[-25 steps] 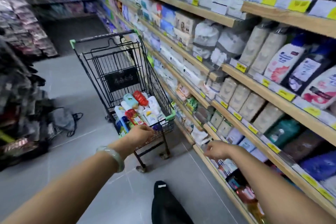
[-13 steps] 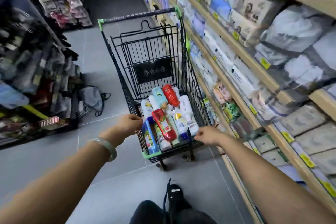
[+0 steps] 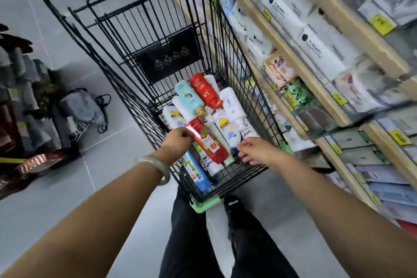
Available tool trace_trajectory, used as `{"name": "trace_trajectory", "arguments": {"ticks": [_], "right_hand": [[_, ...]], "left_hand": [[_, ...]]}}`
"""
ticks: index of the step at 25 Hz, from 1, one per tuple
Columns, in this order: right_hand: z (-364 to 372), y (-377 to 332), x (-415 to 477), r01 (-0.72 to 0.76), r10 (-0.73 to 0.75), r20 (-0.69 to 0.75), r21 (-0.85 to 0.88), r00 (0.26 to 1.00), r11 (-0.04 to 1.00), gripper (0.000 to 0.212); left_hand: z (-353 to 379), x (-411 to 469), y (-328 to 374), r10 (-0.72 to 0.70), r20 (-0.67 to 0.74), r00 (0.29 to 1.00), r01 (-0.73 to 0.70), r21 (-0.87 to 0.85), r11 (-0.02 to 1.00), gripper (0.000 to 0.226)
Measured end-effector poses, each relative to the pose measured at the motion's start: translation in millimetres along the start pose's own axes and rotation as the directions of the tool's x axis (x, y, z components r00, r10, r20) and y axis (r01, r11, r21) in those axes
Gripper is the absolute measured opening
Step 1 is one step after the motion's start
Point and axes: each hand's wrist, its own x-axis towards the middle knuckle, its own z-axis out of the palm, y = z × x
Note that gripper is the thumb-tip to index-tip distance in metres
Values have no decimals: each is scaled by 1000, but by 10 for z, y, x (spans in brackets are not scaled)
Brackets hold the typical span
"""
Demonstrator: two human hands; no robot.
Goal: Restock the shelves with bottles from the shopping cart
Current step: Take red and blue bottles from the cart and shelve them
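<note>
Several bottles (image 3: 226, 128) lie heaped in the shopping cart (image 3: 158, 36), toward its near end. Left hand (image 3: 178, 142), at the cart's near left side: fingers curled round the end of a red bottle (image 3: 208, 144) atop the heap. Right hand (image 3: 257, 151), at the cart's near right side: fingers straight, loosely spread; contact with bottles cannot be told. Shelves (image 3: 302, 63): right of cart.

Shopping cart (image 3: 144, 36): far end cut by top edge. Right shelves (image 3: 302, 57) blurred, price tags unreadable. Left hand (image 3: 178, 142) fingertips hidden at red bottle (image 3: 209, 144); wrist covers blue bottle's (image 3: 198, 176) far end.
</note>
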Motion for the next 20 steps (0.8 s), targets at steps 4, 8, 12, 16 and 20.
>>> {"name": "trace_trajectory", "arguments": {"ticks": [4, 8, 12, 16, 20], "right_hand": [[287, -143, 474, -148, 165, -69, 209, 984, 967, 16], [615, -299, 1102, -141, 166, -118, 196, 979, 971, 26], [829, -257, 1734, -156, 182, -149, 166, 972, 974, 35], [1027, 19, 2203, -201, 224, -205, 128, 953, 971, 57], [1220, 214, 2406, -292, 281, -209, -19, 937, 956, 87]], "left_hand": [[86, 750, -217, 8, 320, 947, -120, 331, 936, 33], [175, 1394, -343, -3, 537, 844, -372, 590, 717, 41], [312, 1944, -573, -34, 613, 789, -500, 674, 544, 37], [592, 2223, -868, -107, 781, 616, -735, 618, 279, 30], [787, 2226, -1051, -93, 846, 525, -851, 524, -36, 42]]}}
